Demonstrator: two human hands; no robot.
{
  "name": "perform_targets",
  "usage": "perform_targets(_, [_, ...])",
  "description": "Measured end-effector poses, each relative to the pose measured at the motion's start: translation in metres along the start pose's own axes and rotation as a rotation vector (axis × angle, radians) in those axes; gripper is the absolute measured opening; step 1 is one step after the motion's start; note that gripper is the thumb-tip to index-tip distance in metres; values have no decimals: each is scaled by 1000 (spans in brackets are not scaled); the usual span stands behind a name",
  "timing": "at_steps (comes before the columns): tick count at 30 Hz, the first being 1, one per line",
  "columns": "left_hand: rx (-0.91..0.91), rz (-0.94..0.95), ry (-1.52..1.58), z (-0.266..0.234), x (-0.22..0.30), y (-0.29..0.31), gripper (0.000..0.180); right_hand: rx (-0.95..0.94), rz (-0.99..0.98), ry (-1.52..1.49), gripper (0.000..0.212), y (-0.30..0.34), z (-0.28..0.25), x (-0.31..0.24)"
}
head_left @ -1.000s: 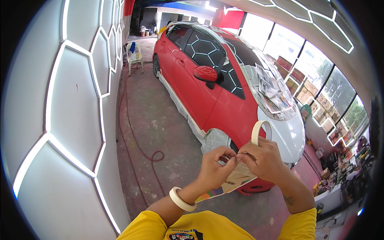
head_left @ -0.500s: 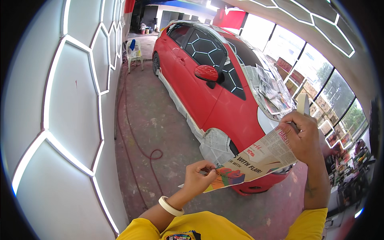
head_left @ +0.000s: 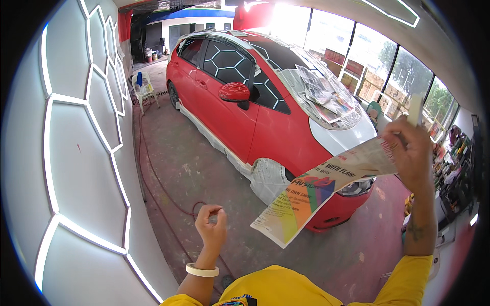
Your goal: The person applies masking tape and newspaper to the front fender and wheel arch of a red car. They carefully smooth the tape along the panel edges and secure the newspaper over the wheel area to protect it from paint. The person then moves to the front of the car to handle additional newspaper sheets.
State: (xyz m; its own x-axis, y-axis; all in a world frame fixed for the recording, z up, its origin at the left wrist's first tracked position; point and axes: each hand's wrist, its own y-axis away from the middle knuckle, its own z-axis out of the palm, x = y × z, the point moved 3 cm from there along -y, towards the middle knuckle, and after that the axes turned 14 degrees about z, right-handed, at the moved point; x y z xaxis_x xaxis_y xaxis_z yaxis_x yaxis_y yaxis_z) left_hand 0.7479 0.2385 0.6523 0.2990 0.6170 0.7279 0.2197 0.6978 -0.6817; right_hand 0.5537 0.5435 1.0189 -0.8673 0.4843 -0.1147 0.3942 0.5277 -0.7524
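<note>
My right hand (head_left: 411, 148) is raised at the right and grips a corner of a newspaper sheet (head_left: 311, 196). The sheet hangs slantwise toward the lower left, its other end loose in front of the car's nose. A pale roll of masking tape (head_left: 416, 110) sticks up at the fingers of that hand. My left hand (head_left: 211, 224) is apart from the sheet, its fingers curled in a pinch; anything between them is too small to make out. Another masking tape roll (head_left: 202, 271) circles my left wrist.
A red car (head_left: 224, 122) stands ahead, with newspaper (head_left: 326, 97) over its windshield and more paper (head_left: 266, 178) at its front wheel. A red hose (head_left: 148, 188) lies along the floor. Lit wall panels (head_left: 87, 168) rise at left; a white chair (head_left: 145, 89) stands farther back.
My left hand has let go of the sheet and moved left. My right hand has shifted right and up, and the sheet's lower end now hangs free. The view has turned rightward.
</note>
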Motion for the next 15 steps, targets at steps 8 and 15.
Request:
perform_targets(8, [-571,261,392,128,149,-43,17,-314,-166,9,12,87,102,-35])
perform_targets(15, [-508,30,456,145,129,-16,12,-397,-28,-112,18,94,105,-24])
